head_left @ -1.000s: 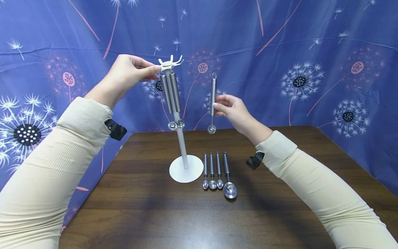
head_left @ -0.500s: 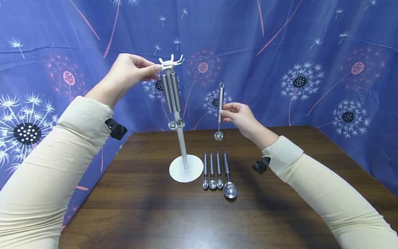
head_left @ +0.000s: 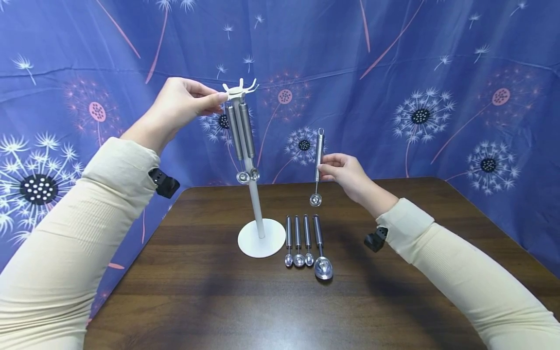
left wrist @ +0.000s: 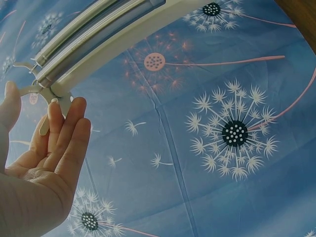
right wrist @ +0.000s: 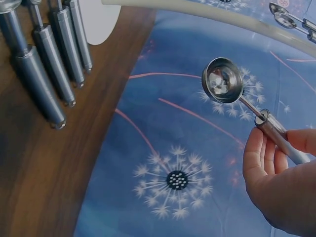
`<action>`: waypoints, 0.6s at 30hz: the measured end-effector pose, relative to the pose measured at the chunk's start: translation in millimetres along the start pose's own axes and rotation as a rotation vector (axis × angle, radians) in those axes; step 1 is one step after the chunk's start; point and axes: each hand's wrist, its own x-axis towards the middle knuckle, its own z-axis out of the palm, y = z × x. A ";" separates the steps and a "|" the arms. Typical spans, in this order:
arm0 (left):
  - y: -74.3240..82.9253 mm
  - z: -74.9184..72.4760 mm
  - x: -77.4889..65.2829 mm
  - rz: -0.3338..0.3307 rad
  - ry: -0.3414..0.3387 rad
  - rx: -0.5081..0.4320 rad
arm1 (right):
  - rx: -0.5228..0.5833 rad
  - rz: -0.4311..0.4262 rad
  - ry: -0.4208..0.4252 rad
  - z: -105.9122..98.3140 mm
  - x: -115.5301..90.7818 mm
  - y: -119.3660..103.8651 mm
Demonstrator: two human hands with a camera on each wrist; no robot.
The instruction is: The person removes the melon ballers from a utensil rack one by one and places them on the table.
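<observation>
Presumably, steadying helped.
Left hand [head_left: 179, 104] pinched the rack [head_left: 256, 204]; right hand [head_left: 347, 177] pinched a scoop [head_left: 319, 153] aloft near the desk's far edge [head_left: 210, 192].

Indoor tabletop setting, room type unclear, blue dandelion-print cloth [head_left: 341, 92] hung behind a wood-grain table [head_left: 271, 306]

The stand [head_left: 256, 204] is plain white, while the scoops [head_left: 323, 268] hanging on it and right of it are silver. Behind the stand, the blue cloth [head_left: 350, 97] is patterned with white and pink dandelions [head_left: 420, 116]; beneath it, the table [head_left: 197, 291] is brown wood grain, and sleeves [head_left: 109, 209] either side are cream.
</observation>
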 end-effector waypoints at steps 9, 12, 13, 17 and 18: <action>-0.3 0.4 -0.5 0.014 0.004 0.013 | -0.024 0.065 0.005 -9.3 -5.5 19.4; -0.3 0.7 -0.6 0.015 0.007 0.014 | -0.030 0.085 0.011 -11.4 -6.5 27.0; -0.2 0.8 -0.5 0.013 0.007 0.013 | -0.031 0.091 0.011 -12.1 -6.7 29.7; -0.4 0.8 -0.2 0.005 0.007 0.011 | -0.019 0.113 0.010 -14.3 -7.5 40.1; -0.5 0.8 -0.2 0.006 0.008 0.012 | -0.015 0.121 0.011 -15.0 -7.6 42.7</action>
